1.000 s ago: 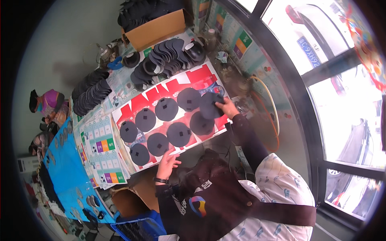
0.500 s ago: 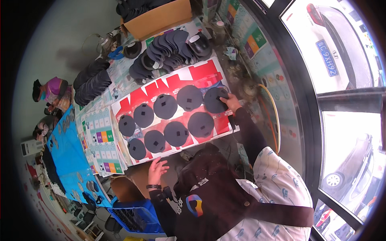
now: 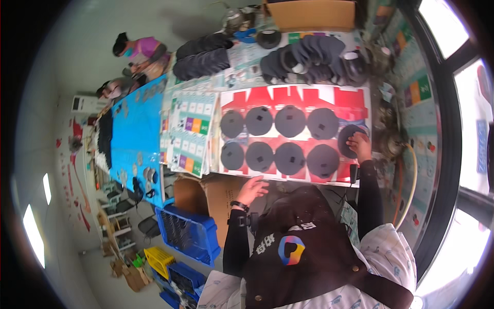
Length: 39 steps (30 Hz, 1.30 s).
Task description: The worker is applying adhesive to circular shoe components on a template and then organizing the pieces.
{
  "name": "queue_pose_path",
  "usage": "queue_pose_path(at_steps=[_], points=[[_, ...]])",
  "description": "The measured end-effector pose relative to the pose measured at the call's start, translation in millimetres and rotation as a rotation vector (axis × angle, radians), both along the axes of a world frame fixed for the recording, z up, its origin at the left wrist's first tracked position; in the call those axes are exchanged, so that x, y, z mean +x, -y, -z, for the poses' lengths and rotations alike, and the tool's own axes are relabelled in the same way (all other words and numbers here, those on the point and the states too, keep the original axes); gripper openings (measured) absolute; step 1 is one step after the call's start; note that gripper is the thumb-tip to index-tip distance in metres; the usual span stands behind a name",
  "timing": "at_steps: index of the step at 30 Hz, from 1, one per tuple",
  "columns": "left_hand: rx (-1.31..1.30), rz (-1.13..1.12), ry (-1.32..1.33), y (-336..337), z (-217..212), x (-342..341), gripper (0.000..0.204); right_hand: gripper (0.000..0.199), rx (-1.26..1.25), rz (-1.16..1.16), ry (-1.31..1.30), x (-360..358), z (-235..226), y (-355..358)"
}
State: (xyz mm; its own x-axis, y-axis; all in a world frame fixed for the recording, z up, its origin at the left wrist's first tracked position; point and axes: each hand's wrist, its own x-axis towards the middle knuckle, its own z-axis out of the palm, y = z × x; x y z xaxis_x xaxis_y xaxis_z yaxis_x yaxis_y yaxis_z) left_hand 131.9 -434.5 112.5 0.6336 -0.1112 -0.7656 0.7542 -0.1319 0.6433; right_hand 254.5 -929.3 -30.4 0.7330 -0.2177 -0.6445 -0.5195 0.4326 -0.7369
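Dark grey round pads, several with a small black square on top, lie in two rows on a red and white printed sheet. At the right end of the sheet, my right hand rests on one more grey pad, its fingers drawn together over the surface. Whatever is under those fingertips is hidden. My left hand hovers by the table's front edge, below the near row, fingers stretched out and apart, holding nothing.
Stacked dark pads and a cardboard box stand at the back. Printed sheets lie left of the pads. Further left, two people are beside a blue-covered table. Blue crates sit below; a yellow hose hangs at right.
The view has swung left and turned, so the table appears further right and more level. My right hand stays on the end pad, its fingers more curled. My left hand remains open near the edge.
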Motion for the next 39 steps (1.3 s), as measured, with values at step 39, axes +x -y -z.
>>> queue_pose_path(at_steps=[39], points=[[-0.847,-0.178,-0.028,-59.0,127.4,309.4,0.055,0.044,0.533,0.163,0.412,90.6,-12.2,-266.6]])
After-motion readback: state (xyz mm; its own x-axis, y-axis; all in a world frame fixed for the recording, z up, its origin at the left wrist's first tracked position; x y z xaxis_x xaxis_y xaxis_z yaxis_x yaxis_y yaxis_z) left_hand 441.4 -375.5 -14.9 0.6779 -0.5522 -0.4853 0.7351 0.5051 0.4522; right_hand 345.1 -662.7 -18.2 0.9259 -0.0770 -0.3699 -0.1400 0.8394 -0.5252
